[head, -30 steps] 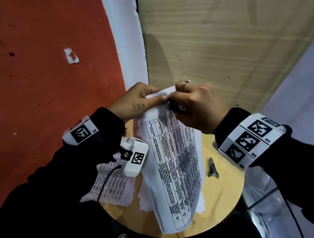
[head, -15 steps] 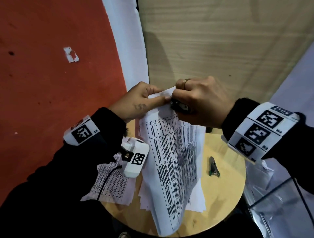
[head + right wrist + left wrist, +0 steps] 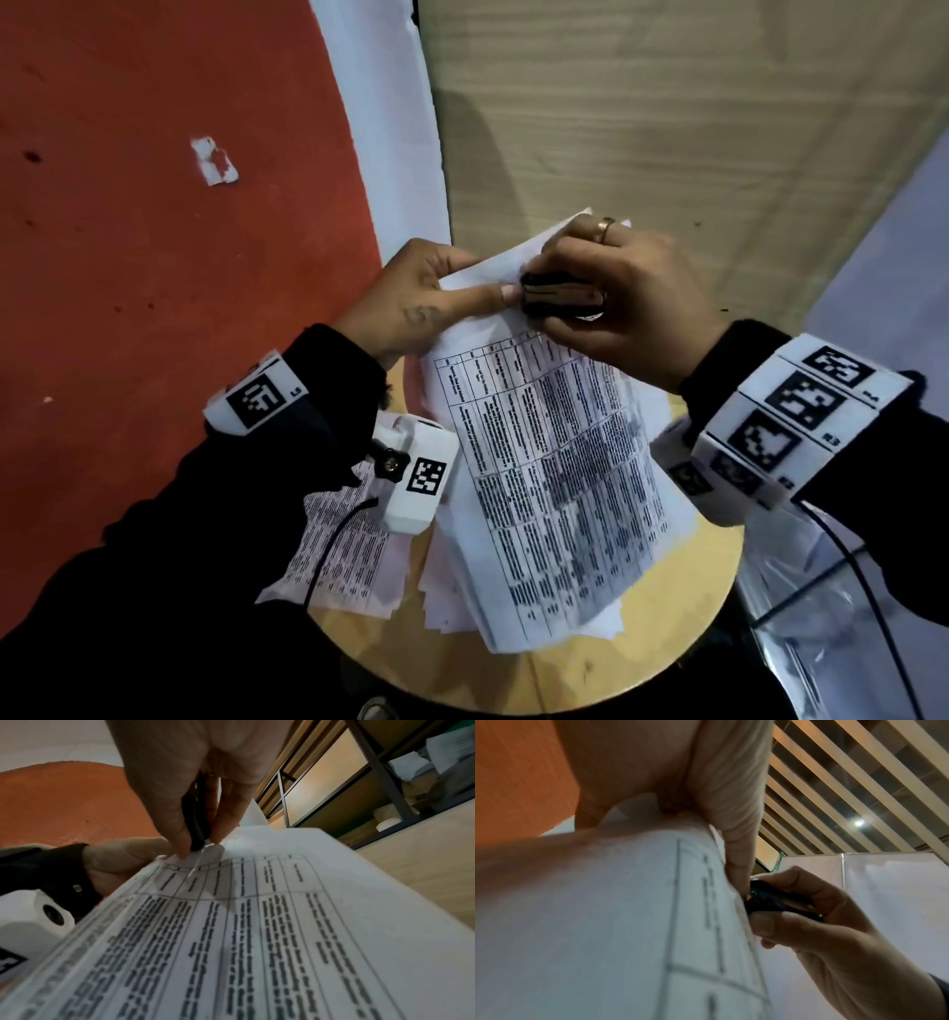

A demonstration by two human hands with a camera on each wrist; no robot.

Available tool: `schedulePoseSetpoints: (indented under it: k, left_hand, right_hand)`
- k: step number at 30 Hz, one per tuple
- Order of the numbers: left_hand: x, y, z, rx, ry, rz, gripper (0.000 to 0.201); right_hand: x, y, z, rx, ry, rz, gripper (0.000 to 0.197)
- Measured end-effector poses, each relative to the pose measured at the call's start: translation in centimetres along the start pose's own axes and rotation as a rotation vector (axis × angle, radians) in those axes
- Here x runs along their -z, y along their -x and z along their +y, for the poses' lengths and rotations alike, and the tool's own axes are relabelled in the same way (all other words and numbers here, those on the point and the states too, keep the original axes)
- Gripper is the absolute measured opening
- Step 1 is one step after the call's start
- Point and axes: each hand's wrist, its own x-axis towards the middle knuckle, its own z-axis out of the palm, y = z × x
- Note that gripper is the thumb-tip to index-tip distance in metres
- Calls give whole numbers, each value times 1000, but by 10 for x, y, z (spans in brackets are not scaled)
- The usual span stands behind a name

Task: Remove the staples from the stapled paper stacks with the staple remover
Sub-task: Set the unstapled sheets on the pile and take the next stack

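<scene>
A stapled paper stack (image 3: 554, 473) printed with a table hangs tilted above the round wooden table (image 3: 683, 622). My left hand (image 3: 426, 298) pinches its top corner, thumb flat on the sheet. My right hand (image 3: 616, 298) grips the black staple remover (image 3: 560, 300) and holds its tip against that same corner, right by my left thumb. The left wrist view shows the staple remover (image 3: 775, 900) between right thumb and fingers at the stack (image 3: 628, 923) edge. In the right wrist view, the remover (image 3: 196, 821) points down onto the stack (image 3: 257, 923). The staple itself is hidden.
More printed sheets (image 3: 344, 555) lie on the table's left side under my left wrist, and loose white pages (image 3: 452, 606) lie beneath the held stack. A clear plastic bin (image 3: 832, 642) stands at the right of the table. Red floor lies to the left.
The held stack has swung up and tilted to the right. My right hand has turned so the remover lies sideways at the corner. The small metal tool on the table is now hidden.
</scene>
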Motion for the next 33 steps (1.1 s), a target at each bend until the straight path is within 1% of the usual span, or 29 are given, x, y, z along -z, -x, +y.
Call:
schedulePoseSetpoints:
  k: [1, 2, 4, 5, 6, 7, 9, 11, 12, 13, 14, 15, 16, 17, 18, 21, 22, 23, 26, 27, 29, 31, 33]
  left_hand:
    - [1, -1, -1, -1, -9, 10, 11]
    - [2, -1, -3, -3, -21, 27, 16]
    - [4, 0, -8, -10, -51, 65, 42]
    - [5, 0, -10, -19, -68, 79, 46]
    - [5, 0, -11, -37, -96, 100, 43]
    - [5, 0, -11, -53, -132, 128, 35]
    - [8, -1, -13, -68, -224, 209, 23]
    - [13, -3, -17, -54, -315, 305, 16]
    - [16, -4, -19, -37, -336, 356, 18]
    - [19, -4, -21, -27, -349, 386, 21]
    - [21, -3, -22, -30, -355, 393, 26]
    - [22, -2, -23, -36, -359, 382, 31]
    - [23, -1, -24, -37, -351, 370, 32]
    - [24, 0, -25, -34, -337, 360, 30]
    - [25, 1, -25, -27, -316, 353, 25]
    - [30, 7, -19, 7, -227, 294, 14]
    - [33, 9, -16, 12, -190, 257, 12]
    - [35, 11, -14, 14, -160, 221, 11]
    - [49, 15, -6, 37, -131, 141, 15]
    - [54, 16, -5, 44, -124, 116, 20]
    - [62, 15, -6, 47, -113, 82, 27]
    - [70, 15, -11, 34, -124, 109, 22]
    - [81, 15, -21, 34, -192, 154, 8]
  right_hand:
    - [1, 0, -1, -8, -15, 14, 24]
    - [2, 0, 0, -21, -37, 29, 24]
    - [5, -1, 0, -49, -88, 61, 23]
    - [7, -2, 1, -57, -93, 77, 23]
    - [7, -2, 2, -67, -85, 89, 23]
    - [7, -2, 3, -80, -69, 94, 22]
    - [3, 2, 9, -135, -22, 101, 22]
    - [-5, 9, 17, -263, 2, 112, 24]
    - [-9, 13, 21, -362, -3, 100, 27]
    - [-14, 18, 25, -469, -8, 54, 33]
    - [-19, 24, 27, -562, -4, -27, 38]
    - [-26, 29, 29, -625, -4, -116, 42]
    - [-32, 32, 30, -664, -29, -181, 44]
    - [-37, 35, 30, -698, -89, -215, 44]
    - [-42, 36, 31, -743, -198, -224, 44]
    - [-46, 32, 33, -907, -668, -210, 38]
    - [-46, 31, 35, -925, -775, -216, 37]
    - [-47, 30, 38, -911, -850, -233, 38]
    - [-48, 27, 40, -838, -1000, -333, 37]
    - [-47, 27, 40, -817, -1033, -382, 40]
    - [-49, 28, 39, -753, -1114, -463, 57]
    - [-51, 28, 38, -719, -1189, -460, 66]
    - [-52, 27, 40, -736, -1223, -393, 66]
